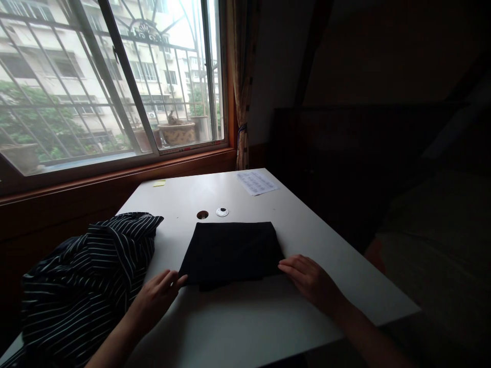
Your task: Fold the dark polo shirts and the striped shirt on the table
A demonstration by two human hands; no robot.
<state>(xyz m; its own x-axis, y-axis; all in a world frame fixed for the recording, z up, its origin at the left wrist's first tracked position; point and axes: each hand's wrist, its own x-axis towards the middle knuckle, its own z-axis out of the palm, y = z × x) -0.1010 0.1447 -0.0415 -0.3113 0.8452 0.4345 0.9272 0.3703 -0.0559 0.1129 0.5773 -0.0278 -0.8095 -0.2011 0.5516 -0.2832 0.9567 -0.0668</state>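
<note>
A dark folded piece of cloth, perhaps a garment, lies on the white table between my hands. My left hand pinches its near left corner. At the near right corner, my right hand has its fingers closed on the cloth's edge. A bit of dark fabric pokes out beneath the near edge. Left of my left hand, a black garment with white stripes sits in a crumpled heap.
Beyond the cloth are a round cable hole and its loose cover. A printed sheet lies at the far right, a yellow note at the far left. Behind the table are a barred window and a tied curtain.
</note>
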